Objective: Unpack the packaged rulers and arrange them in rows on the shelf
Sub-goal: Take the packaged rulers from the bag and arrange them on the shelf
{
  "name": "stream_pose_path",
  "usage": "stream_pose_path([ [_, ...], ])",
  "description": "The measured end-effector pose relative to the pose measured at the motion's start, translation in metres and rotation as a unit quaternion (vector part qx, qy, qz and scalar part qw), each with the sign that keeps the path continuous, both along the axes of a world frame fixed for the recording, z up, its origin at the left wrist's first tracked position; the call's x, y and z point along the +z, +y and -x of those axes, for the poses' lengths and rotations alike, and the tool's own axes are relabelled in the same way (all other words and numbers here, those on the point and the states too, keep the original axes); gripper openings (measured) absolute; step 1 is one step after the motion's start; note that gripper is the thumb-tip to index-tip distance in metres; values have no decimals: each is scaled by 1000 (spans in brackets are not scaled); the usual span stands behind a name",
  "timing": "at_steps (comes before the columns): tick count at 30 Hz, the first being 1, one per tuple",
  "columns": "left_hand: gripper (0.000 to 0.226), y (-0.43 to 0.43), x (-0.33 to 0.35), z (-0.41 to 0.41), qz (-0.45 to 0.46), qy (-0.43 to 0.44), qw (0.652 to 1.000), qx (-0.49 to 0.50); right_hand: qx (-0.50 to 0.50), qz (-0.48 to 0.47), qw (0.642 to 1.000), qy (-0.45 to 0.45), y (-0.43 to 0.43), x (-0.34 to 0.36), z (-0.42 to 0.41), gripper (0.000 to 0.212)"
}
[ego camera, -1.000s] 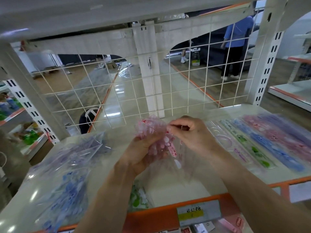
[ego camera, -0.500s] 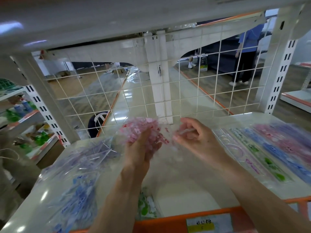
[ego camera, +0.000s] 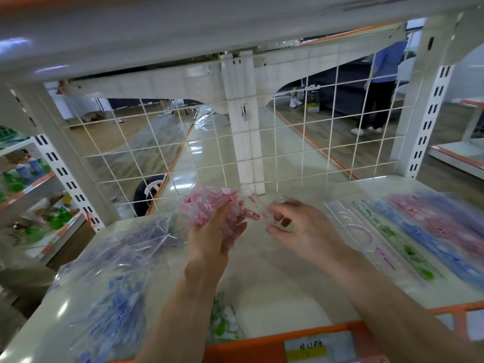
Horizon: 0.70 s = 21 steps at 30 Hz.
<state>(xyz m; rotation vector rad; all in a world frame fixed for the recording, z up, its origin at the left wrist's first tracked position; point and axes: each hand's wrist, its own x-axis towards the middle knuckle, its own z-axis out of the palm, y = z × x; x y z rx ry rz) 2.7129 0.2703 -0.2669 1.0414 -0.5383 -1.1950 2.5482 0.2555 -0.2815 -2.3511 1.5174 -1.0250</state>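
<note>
I'm gripping the pink ruler packet point(ego camera: 209, 203) in my left hand point(ego camera: 209, 239) above the middle of the shelf point(ego camera: 275, 284). My right hand point(ego camera: 301, 226), pressed against it 1 second ago, is now drawing rightward, pinching the clear wrapper flap point(ego camera: 255, 208). I judge the packet is opening.

background: person in a blue top point(ego camera: 385, 82) stands on the wood floor point(ego camera: 353, 153) beyond the wire grid point(ego camera: 222, 151) | green crate point(ego camera: 313, 100) on that floor, beside a second person's white shoes point(ego camera: 294, 102) | left: side rack point(ego camera: 28, 176) with green and blue goods | dark round object point(ego camera: 149, 192) with a white mark, behind the grid | front edge: yellow-and-white price label point(ego camera: 311, 349)
</note>
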Motion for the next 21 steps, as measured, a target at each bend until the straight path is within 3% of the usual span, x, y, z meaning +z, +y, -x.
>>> stream_pose_path([
  [5, 4, 1, 1, 1, 10, -14, 1000, -20, -39, -34, 999, 7, -9, 18, 17, 21],
  [7, 7, 2, 1, 0, 21, -16, 1000, -10, -87, -66, 993, 52, -19, 28, 34, 15],
  [10, 10, 3, 2, 0, 30, -12, 999, -6, -134, -103, 978, 125, -35, 33, 49, 35],
  [12, 12, 3, 2, 1, 33, -13, 999, -12, -142, -127, 972, 136, -45, 28, 50, 37],
  [15, 15, 3, 0, 2, 35, -22, 999, -14, -135, -162, 964, 164, -56, 22, 49, 9],
  [18, 16, 2, -2, 0, 42, -24, 999, -22, -133, -183, 958, 175, -61, 16, 50, 17],
  [21, 19, 2, -3, -2, 47, -18, 998, -35, -129, -146, 967, 166, -55, 20, 47, 28],
])
